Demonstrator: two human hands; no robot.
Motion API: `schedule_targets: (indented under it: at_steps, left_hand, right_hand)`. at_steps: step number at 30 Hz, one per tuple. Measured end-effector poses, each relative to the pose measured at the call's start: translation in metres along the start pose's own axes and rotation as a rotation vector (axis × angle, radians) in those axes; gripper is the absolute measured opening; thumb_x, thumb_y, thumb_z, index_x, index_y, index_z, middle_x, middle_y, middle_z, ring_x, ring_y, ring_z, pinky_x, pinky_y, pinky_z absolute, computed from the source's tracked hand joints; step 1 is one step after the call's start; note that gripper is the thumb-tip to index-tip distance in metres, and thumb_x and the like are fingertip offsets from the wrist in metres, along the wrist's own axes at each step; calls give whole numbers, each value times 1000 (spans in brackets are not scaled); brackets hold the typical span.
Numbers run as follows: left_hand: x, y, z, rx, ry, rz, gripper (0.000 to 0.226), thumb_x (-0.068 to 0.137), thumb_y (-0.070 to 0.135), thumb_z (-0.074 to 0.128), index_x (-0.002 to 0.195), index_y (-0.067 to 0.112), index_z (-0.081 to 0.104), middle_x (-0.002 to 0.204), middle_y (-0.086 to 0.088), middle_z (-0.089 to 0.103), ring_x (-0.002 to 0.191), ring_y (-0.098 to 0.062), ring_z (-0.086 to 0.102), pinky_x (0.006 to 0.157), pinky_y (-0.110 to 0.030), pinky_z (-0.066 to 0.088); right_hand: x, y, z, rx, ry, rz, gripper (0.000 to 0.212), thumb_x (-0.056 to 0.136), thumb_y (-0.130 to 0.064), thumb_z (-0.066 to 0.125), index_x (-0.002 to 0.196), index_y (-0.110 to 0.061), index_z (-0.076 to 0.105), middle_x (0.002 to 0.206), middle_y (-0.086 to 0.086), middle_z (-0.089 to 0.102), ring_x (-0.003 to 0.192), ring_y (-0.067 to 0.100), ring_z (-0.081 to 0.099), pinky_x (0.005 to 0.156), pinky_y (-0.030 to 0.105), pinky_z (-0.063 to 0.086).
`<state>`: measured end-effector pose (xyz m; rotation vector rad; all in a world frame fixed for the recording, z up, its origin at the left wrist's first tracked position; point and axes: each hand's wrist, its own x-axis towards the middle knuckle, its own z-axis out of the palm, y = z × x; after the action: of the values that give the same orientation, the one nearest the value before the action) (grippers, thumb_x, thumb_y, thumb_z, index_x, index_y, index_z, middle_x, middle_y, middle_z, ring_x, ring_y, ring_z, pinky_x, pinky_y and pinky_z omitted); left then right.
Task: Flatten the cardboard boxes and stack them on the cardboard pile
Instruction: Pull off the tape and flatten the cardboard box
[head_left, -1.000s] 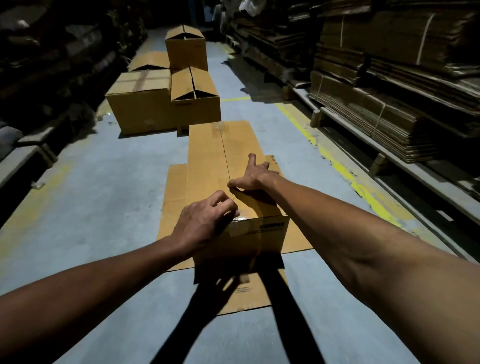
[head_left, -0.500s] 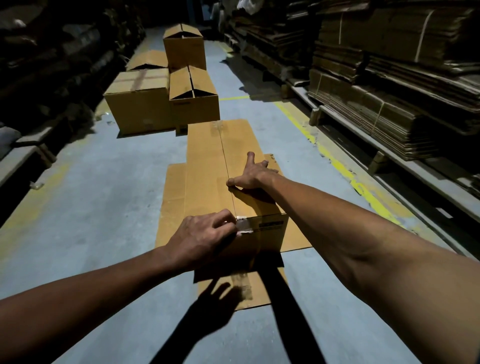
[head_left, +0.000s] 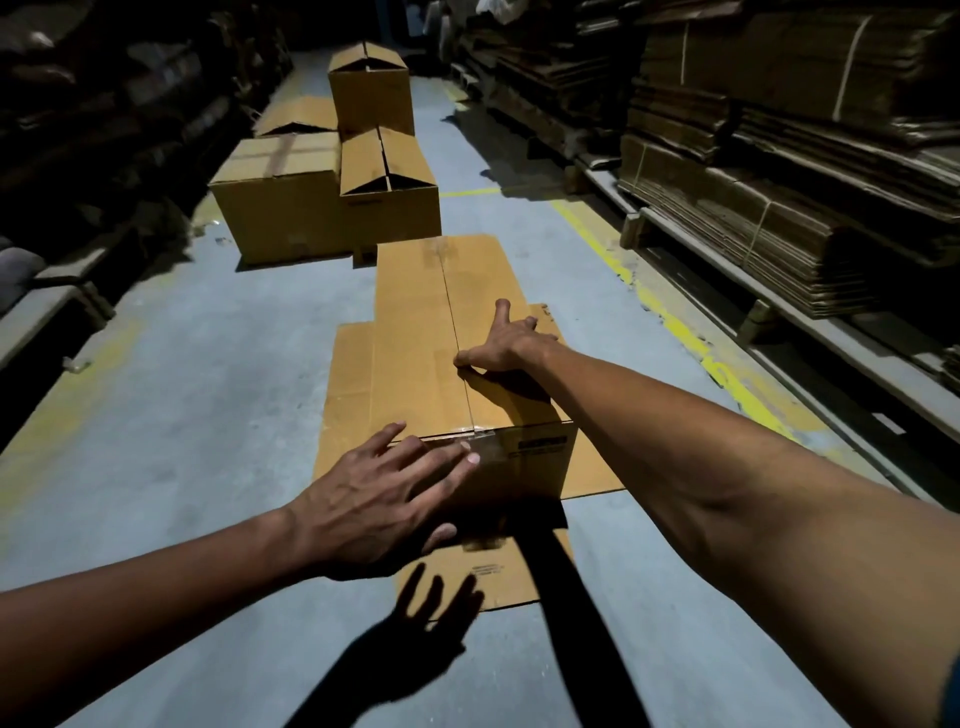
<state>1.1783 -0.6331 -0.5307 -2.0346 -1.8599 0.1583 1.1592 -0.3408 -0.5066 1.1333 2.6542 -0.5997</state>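
Resting closed, long box (head_left: 415, 338) under hands

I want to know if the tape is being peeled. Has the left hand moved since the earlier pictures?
Yes. The left hand has opened and slid back toward the person, off the box top; its fingers now spread at the taped near edge.

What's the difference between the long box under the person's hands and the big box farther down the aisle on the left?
The long box lies on flattened cardboard; the big box rests on the bare floor. The long box is narrow and stretched away from the camera; the big box is broad and squat. The right hand presses the long box's top; nobody touches the big box. Both are brown cardboard with top flaps shut.
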Motion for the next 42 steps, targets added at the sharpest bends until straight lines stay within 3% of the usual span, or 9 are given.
schedule_targets:
  at_steps: [9,16,20,22,25,29,31,34,42]
  left_hand:
    - [35,-29,2,-282,-33,-426,68,106,65,13,161,29,32,154,6,47,131,-17,44,106,-39,44]
    - [93,-113,45,-536,-213,-874,69,103,67,33,162,32,27,170,-10,20,153,-40,19,120,-61,29]
    - [110,-110,60,-648,-380,-1115,90,97,73,46,165,26,13,170,-18,10,150,-52,20,119,-58,28]
    - [118,-110,56,-638,-413,-1136,101,91,78,51,166,24,11,171,-19,3,151,-52,18,119,-57,29]
    - [126,-117,64,-691,-452,-1180,119,80,87,57,166,24,6,172,-17,-8,153,-52,12,119,-60,28]
    - [134,-127,75,-683,-472,-1208,132,68,93,60,166,24,4,171,-19,-12,154,-52,6,120,-66,28]
    - [138,-131,79,-698,-479,-1219,138,64,94,63,166,24,1,171,-20,-15,155,-52,2,119,-69,27]
    - [143,-135,83,-721,-498,-1214,141,65,90,67,165,27,-10,169,-21,-24,155,-53,-2,120,-69,24]
    - [138,-124,66,-686,-649,-1164,139,69,89,66,165,25,-11,166,-24,-27,152,-56,9,119,-59,30]
  right_hand:
    - [-4,-1,-8,-8,-30,37,113,83,-72,66,160,-27,-4,163,28,18,142,51,37,114,63,36]
    - [-7,-32,-30,-118,-21,68,119,72,-85,65,160,-33,3,161,22,20,139,51,37,105,58,45]
    - [-36,-31,-36,-188,-311,78,80,89,-72,61,137,-10,45,122,13,55,98,28,60,74,39,49]
    - [-37,-36,-42,-235,-425,52,65,94,-64,59,127,-8,56,128,10,58,105,25,59,80,38,50]
    - [-29,-47,-49,-275,-453,34,50,96,-49,61,125,-9,60,131,10,57,106,23,55,94,39,49]
    - [-25,-41,-59,-181,-341,48,44,99,-36,65,130,-7,51,113,10,55,95,23,56,66,30,47]
    - [-7,-35,-47,14,-254,124,71,92,-41,70,144,-10,33,111,16,54,92,27,59,66,35,52]
    - [14,-41,-27,177,-19,200,118,73,-70,73,158,-34,1,161,23,18,139,54,33,108,64,42]
    - [14,-39,-24,-62,-77,216,113,70,-78,69,158,-35,13,156,17,18,137,47,31,106,56,43]
